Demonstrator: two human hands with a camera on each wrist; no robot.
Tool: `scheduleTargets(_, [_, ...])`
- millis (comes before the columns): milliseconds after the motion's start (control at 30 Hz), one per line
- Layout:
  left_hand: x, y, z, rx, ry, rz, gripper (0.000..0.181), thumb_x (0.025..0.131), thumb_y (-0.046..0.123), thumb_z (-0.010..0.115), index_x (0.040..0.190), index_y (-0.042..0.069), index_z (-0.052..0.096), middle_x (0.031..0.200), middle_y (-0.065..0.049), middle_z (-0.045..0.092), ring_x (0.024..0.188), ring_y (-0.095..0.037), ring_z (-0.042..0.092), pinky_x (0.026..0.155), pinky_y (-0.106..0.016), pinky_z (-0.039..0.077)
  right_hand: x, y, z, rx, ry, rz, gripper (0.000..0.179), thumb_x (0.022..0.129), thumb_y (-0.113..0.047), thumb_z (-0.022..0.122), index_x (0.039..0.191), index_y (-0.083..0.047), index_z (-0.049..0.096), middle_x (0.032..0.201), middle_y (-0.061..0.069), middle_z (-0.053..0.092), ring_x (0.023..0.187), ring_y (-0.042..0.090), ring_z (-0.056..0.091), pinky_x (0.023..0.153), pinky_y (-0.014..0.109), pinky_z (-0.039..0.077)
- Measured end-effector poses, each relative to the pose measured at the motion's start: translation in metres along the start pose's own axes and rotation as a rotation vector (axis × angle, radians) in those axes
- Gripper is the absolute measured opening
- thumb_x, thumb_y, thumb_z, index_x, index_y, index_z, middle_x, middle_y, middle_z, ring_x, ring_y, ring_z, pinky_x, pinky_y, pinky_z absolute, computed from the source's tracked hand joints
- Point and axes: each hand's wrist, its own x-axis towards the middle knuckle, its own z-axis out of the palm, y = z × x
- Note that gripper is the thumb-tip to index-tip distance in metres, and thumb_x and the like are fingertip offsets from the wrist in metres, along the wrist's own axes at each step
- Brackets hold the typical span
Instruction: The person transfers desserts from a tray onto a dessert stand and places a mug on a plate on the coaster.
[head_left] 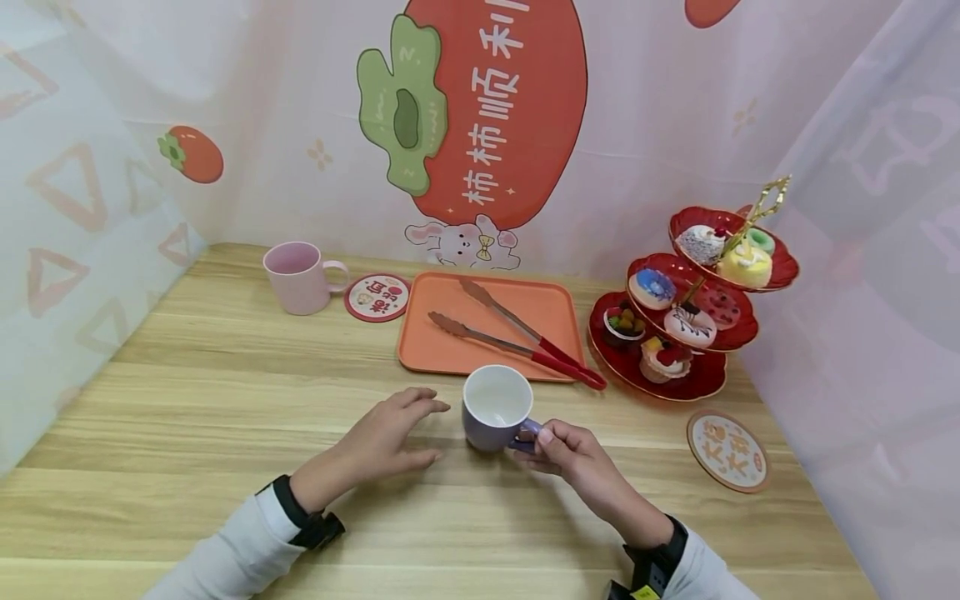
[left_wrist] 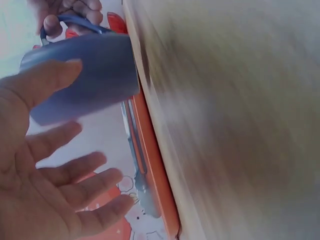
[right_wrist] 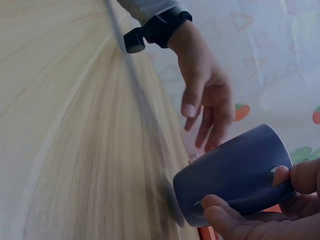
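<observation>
A blue-purple mug (head_left: 491,417) with a white inside stands upright in front of the orange tray, its handle pointing right. My right hand (head_left: 577,462) grips that handle between thumb and fingers, and the right wrist view shows the fingers wrapped about it. My left hand (head_left: 382,442) is held to the left of the mug, fingers spread and apart from it. In the left wrist view the left palm (left_wrist: 40,200) faces the mug (left_wrist: 95,75) with nothing in it. Whether the mug's base touches the table, I cannot tell.
Red-handled tongs (head_left: 558,358) lie across the orange tray (head_left: 420,333), overhanging its front right corner. A pink mug (head_left: 296,283) and a round coaster (head_left: 377,297) are at back left. On the right stand a red tiered stand (head_left: 705,383) of cakes and another coaster (head_left: 727,450).
</observation>
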Motion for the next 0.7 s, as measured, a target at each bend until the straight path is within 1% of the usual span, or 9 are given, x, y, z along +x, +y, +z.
scheduleTargets(100, [-0.002, -0.001, -0.001, 0.062, -0.054, 0.033, 0.045, 0.074, 0.025, 0.078, 0.114, 0.009, 0.063, 0.121, -0.019, 0.054, 0.11, -0.032, 0.053, 0.083, -0.053, 0.048, -0.007, 0.001, -0.007, 0.0, 0.024, -0.01, 0.043, 0.101, -0.018, 0.039, 0.099, 0.025, 0.04, 0.124, 0.037, 0.044, 0.11, 0.047, 0.049, 0.093, 0.049, 0.043])
scheduleTargets(167, [-0.003, -0.002, -0.001, 0.094, -0.085, 0.056, 0.043, 0.075, 0.025, 0.077, 0.112, 0.01, 0.064, 0.12, -0.018, 0.055, 0.11, -0.032, 0.052, 0.081, -0.052, 0.048, -0.011, 0.002, -0.012, -0.001, 0.046, -0.003, 0.044, 0.101, -0.019, 0.039, 0.106, 0.024, 0.042, 0.125, 0.038, 0.043, 0.11, 0.044, 0.05, 0.093, 0.047, 0.043])
scheduleTargets(200, [-0.004, -0.003, -0.001, 0.107, -0.097, 0.065, 0.042, 0.075, 0.025, 0.077, 0.112, 0.011, 0.064, 0.12, -0.018, 0.055, 0.11, -0.032, 0.052, 0.08, -0.052, 0.049, -0.013, 0.002, -0.014, 0.0, 0.059, 0.002, 0.043, 0.101, -0.02, 0.039, 0.106, 0.023, 0.043, 0.125, 0.038, 0.043, 0.111, 0.043, 0.05, 0.093, 0.047, 0.044])
scheduleTargets(267, [-0.004, -0.004, -0.001, 0.126, -0.118, 0.085, 0.041, 0.075, 0.025, 0.077, 0.111, 0.011, 0.064, 0.119, -0.018, 0.055, 0.11, -0.031, 0.052, 0.08, -0.051, 0.049, -0.017, 0.002, -0.017, 0.006, 0.09, 0.014, 0.041, 0.101, -0.02, 0.04, 0.104, 0.021, 0.045, 0.125, 0.038, 0.043, 0.11, 0.041, 0.052, 0.093, 0.046, 0.044])
scheduleTargets(333, [-0.005, -0.004, -0.002, 0.14, -0.127, 0.11, 0.042, 0.075, 0.026, 0.077, 0.111, 0.01, 0.064, 0.119, -0.018, 0.056, 0.109, -0.03, 0.053, 0.08, -0.049, 0.05, -0.021, 0.003, -0.021, 0.007, 0.126, 0.024, 0.037, 0.101, -0.021, 0.04, 0.096, 0.016, 0.046, 0.126, 0.037, 0.043, 0.109, 0.039, 0.054, 0.093, 0.046, 0.045])
scheduleTargets(433, [-0.006, -0.004, -0.001, 0.169, -0.137, 0.141, 0.043, 0.074, 0.029, 0.077, 0.11, 0.01, 0.063, 0.118, -0.017, 0.056, 0.108, -0.029, 0.054, 0.08, -0.047, 0.05, -0.025, 0.004, -0.026, 0.006, 0.171, 0.021, 0.036, 0.101, -0.021, 0.04, 0.088, 0.012, 0.043, 0.126, 0.038, 0.042, 0.108, 0.038, 0.055, 0.092, 0.045, 0.046])
scheduleTargets(500, [-0.007, -0.003, -0.001, 0.186, -0.148, 0.149, 0.044, 0.074, 0.031, 0.077, 0.11, 0.011, 0.063, 0.119, -0.017, 0.056, 0.109, -0.029, 0.053, 0.08, -0.047, 0.05, -0.029, 0.005, -0.029, -0.001, 0.198, 0.012, 0.039, 0.101, -0.021, 0.041, 0.088, 0.015, 0.04, 0.125, 0.038, 0.042, 0.107, 0.037, 0.055, 0.091, 0.044, 0.047])
scheduleTargets(600, [-0.009, -0.001, -0.002, 0.205, -0.169, 0.141, 0.045, 0.074, 0.032, 0.077, 0.111, 0.011, 0.062, 0.12, -0.017, 0.055, 0.111, -0.029, 0.051, 0.08, -0.049, 0.048, -0.035, 0.006, -0.034, 0.006, 0.227, -0.018, 0.045, 0.101, -0.022, 0.041, 0.091, 0.021, 0.035, 0.124, 0.039, 0.043, 0.106, 0.036, 0.056, 0.089, 0.042, 0.048])
scheduleTargets(700, [-0.009, 0.0, -0.003, 0.214, -0.185, 0.136, 0.046, 0.074, 0.033, 0.077, 0.111, 0.011, 0.062, 0.122, -0.017, 0.054, 0.113, -0.03, 0.05, 0.08, -0.051, 0.047, -0.043, 0.008, -0.042, 0.044, 0.225, -0.085, 0.045, 0.101, -0.02, 0.039, 0.09, 0.023, 0.032, 0.121, 0.032, 0.051, 0.105, 0.034, 0.058, 0.087, 0.04, 0.049])
